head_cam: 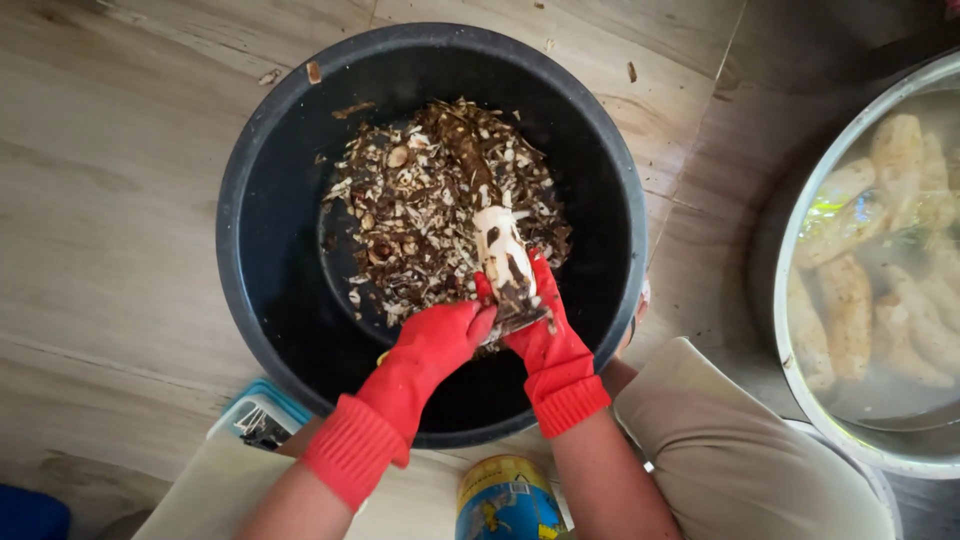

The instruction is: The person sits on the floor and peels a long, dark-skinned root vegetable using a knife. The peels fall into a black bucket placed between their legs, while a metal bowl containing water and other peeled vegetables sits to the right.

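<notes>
Both my hands wear red rubber gloves over a large black basin (pixel 260 230). My right hand (pixel 545 335) grips the near end of a long root (pixel 497 235), partly peeled white with brown skin left on it. My left hand (pixel 435 345) is closed on a small tool with a yellow end, pressed against the root's near end beside a metal blade (pixel 520 322). A heap of brown and white peelings (pixel 410 215) lies in the basin under the root.
At the right stands a metal bowl (pixel 800 350) of water holding several peeled pale roots (pixel 850 305). A blue and yellow can (pixel 505 500) sits between my knees. A white and blue tray (pixel 255 415) lies at the lower left. Scraps dot the wooden floor.
</notes>
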